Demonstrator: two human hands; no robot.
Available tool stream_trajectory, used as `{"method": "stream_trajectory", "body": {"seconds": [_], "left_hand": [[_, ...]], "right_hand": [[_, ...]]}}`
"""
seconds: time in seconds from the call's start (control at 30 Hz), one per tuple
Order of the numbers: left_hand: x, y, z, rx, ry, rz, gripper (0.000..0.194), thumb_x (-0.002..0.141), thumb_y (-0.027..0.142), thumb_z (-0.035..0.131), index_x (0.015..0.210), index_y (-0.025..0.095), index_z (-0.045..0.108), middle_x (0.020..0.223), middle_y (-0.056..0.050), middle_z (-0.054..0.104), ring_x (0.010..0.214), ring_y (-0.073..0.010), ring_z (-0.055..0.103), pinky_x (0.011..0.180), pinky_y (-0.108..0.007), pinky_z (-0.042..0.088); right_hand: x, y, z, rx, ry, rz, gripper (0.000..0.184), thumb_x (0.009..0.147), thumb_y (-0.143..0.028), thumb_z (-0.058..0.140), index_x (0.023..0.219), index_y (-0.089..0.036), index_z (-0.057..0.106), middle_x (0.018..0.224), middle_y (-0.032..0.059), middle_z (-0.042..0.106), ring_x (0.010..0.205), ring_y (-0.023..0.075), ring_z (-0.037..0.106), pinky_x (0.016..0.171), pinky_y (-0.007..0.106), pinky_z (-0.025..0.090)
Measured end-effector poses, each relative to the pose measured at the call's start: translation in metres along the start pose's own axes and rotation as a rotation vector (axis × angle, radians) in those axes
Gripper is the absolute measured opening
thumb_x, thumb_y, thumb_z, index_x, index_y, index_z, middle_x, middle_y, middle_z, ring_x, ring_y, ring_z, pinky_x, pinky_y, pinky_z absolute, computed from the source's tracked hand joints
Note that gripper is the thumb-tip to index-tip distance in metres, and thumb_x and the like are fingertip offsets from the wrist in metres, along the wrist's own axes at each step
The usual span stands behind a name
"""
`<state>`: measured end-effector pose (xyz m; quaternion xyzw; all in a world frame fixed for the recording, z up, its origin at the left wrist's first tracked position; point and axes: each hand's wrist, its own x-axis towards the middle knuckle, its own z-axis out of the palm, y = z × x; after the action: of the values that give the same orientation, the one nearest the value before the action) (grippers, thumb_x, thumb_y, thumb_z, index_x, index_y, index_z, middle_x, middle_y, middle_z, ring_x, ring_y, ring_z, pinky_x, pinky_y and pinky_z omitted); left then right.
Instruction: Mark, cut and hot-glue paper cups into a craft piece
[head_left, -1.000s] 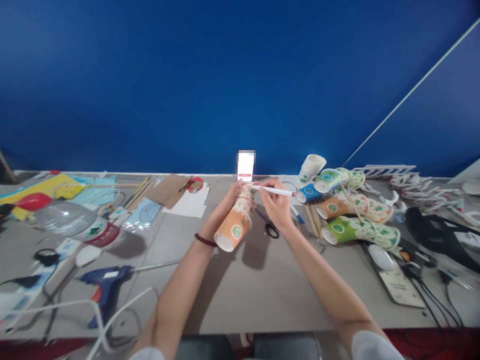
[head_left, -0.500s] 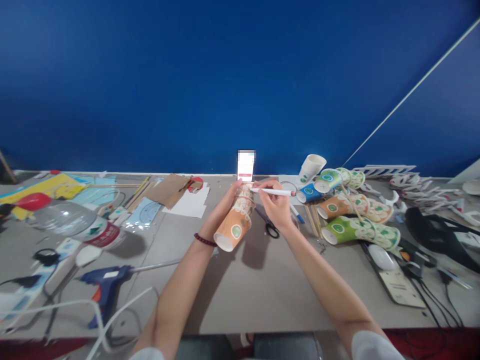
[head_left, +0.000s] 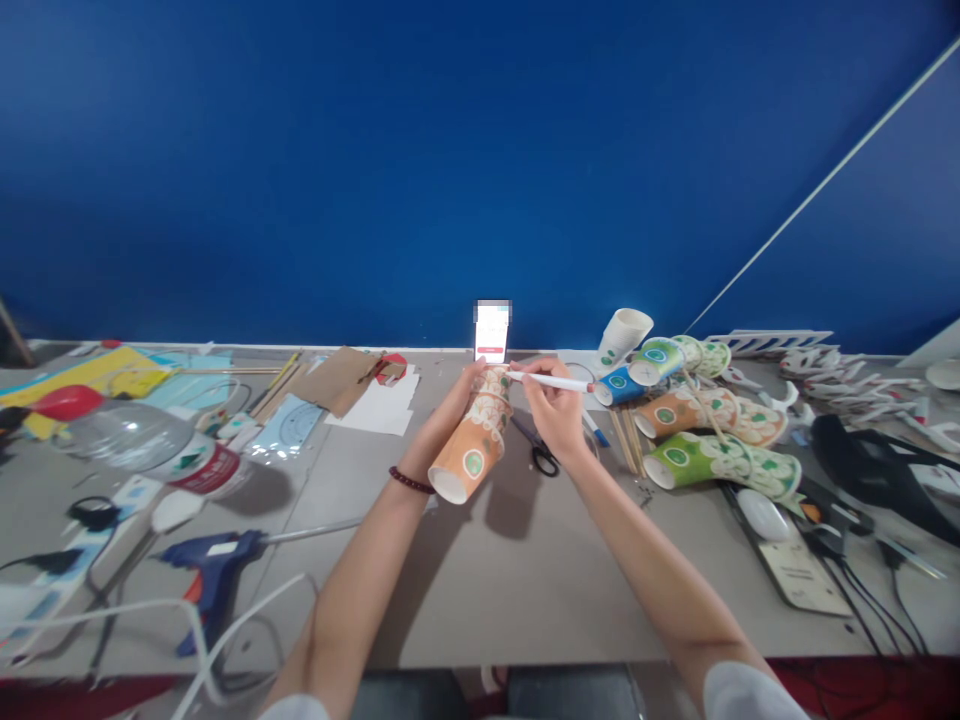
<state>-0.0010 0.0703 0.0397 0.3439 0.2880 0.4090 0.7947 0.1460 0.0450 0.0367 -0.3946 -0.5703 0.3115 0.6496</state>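
My left hand [head_left: 454, 402] is wrapped round the far part of an orange stack of paper cups [head_left: 469, 452], held tilted above the table with its near end toward me. Between the fingertips of my right hand [head_left: 553, 408] is a white marker pen [head_left: 552, 381]. Its left tip meets or nearly meets the upper cup of the stack; contact is too small to tell. Just behind the stack a lit phone [head_left: 491, 332] leans upright by the blue wall. Black-handled scissors [head_left: 544, 460] lie under and beside my right hand.
More joined paper cups, green [head_left: 690, 462], orange [head_left: 675, 412] and blue [head_left: 619, 385], lie at the right by a phone [head_left: 806, 575] and cables. Leftward are a plastic bottle [head_left: 142, 440], a blue glue gun [head_left: 217, 570], a power strip [head_left: 82, 560] and brown cardboard [head_left: 341, 380].
The marker pen has shifted slightly to the right and tilted a little, along with the fingers of my right hand. My left hand and the cup stack stay almost still.
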Motion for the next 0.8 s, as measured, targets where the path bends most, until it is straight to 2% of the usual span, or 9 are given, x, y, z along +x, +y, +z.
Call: {"method": "stream_trajectory", "body": {"seconds": [0.2, 0.57, 0.8], "left_hand": [[0.002, -0.002, -0.002, -0.005, -0.022, -0.026, 0.053, 0.088, 0.059, 0.053, 0.114, 0.016, 0.068, 0.059, -0.005, 0.064, 0.044, -0.0190, 0.059, 0.044, -0.029, 0.046], [0.001, 0.000, -0.001, -0.009, -0.003, -0.019, 0.051, 0.087, 0.057, 0.057, 0.118, 0.017, 0.065, 0.058, -0.002, 0.060, 0.047, -0.0168, 0.059, 0.048, -0.028, 0.049], [-0.017, 0.003, 0.012, -0.104, -0.071, -0.007, 0.043, 0.089, 0.051, 0.060, 0.113, 0.016, 0.067, 0.063, -0.001, 0.060, 0.052, -0.0145, 0.060, 0.055, -0.026, 0.051]], "right_hand": [[-0.001, -0.004, 0.001, -0.027, -0.007, -0.022, 0.010, 0.088, -0.032, 0.061, 0.086, -0.023, 0.058, 0.089, 0.0048, 0.064, 0.107, 0.0254, 0.068, 0.085, 0.037, 0.056], [0.000, 0.001, 0.000, 0.014, 0.023, 0.000, 0.013, 0.088, -0.035, 0.062, 0.089, -0.023, 0.056, 0.093, 0.0060, 0.069, 0.104, 0.0256, 0.070, 0.082, 0.036, 0.055], [0.000, 0.000, -0.001, -0.007, 0.022, 0.005, 0.012, 0.089, -0.034, 0.061, 0.090, -0.023, 0.056, 0.093, 0.0060, 0.069, 0.105, 0.0252, 0.069, 0.079, 0.035, 0.055]]}}
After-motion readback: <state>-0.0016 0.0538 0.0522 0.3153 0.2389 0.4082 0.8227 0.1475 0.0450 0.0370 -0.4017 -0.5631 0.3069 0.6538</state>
